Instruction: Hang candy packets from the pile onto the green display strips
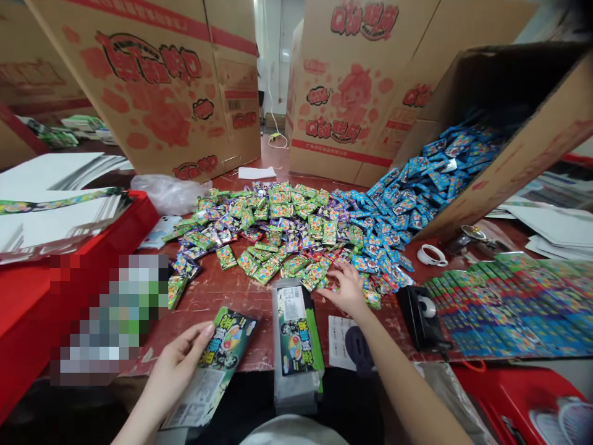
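Facing cardboard boxes (pixel 343 123) across a red table (pixel 210 287), pinching a printed sleeve (pixel 227 340) in the left hand (pixel 180 358), touching green sachets (pixel 314 275) with the half-open right hand (pixel 348 292).

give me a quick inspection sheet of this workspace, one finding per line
surface: red tabletop, scuffed
things in use: green sachets and blue sachets heaped; upright-printed packet at the near edge
clutter: crumpled clear plastic, tape dispenser, tape roll
hands: left hand pinches a printed packet; right hand at the green sachets, grip unclear
cables: white cord hanging behind, between cartons
surroundings: large printed cartons, red bin at left
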Demonstrator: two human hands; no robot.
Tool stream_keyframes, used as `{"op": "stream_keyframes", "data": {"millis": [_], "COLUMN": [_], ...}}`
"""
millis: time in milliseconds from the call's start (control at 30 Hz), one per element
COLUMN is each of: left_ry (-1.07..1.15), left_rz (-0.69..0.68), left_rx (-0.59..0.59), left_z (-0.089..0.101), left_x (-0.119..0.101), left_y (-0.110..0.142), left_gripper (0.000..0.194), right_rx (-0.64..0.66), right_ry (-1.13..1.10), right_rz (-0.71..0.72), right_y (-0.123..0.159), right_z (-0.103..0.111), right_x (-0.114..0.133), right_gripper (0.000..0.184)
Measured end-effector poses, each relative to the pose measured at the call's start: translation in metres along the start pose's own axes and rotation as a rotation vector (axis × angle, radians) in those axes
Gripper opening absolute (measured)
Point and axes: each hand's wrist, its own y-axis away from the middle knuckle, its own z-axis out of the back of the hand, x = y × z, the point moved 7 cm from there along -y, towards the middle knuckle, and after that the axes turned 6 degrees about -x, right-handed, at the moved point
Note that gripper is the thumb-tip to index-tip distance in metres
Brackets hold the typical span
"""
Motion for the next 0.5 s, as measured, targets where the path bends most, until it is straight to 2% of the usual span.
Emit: {"op": "stream_keyframes", "data": {"millis": [67, 100, 200, 267, 333, 500], "left_ry": [0.001, -0.001, -0.011, -0.029, -0.065, -0.073], "left_rz": [-0.006, -0.011, -0.027, -0.045, -0.068, -0.089], "left_rx": [0.012, 0.015, 0.037, 0.071, 0.116, 0.324], "left_z": [-0.006, -0.009, -0.014, -0.016, -0.019, -0.04], "left_x": [0.0, 0.0, -0.001, -0.005, -0.014, -0.044], "left_y": [-0.002, -0.003, -0.005, -0.005, -0.003, 0.007], "left_gripper": [0.056, 0.056, 0.056, 0.053, 0.05, 0.045], "right_rx": [0.055, 0.067, 0.03, -0.016, -0.011, 0.157], "right_ry": [0.069, 0.073, 0.061, -0.027, -0.149, -0.202], "right_rz": [0.034, 0.047, 0.069, 0.15, 0.295, 0.597], "right_y": [-0.003, -0.004, -0.003, 0.002, 0.011, 0.041], "right_z": [-0.015, -0.021, -0.025, -0.013, 0.005, 0.04], "right_x": [0.013, 0.018, 0.03, 0.046, 0.073, 0.141], "right_gripper": [0.067, 0.074, 0.068, 0.065, 0.066, 0.074]}}
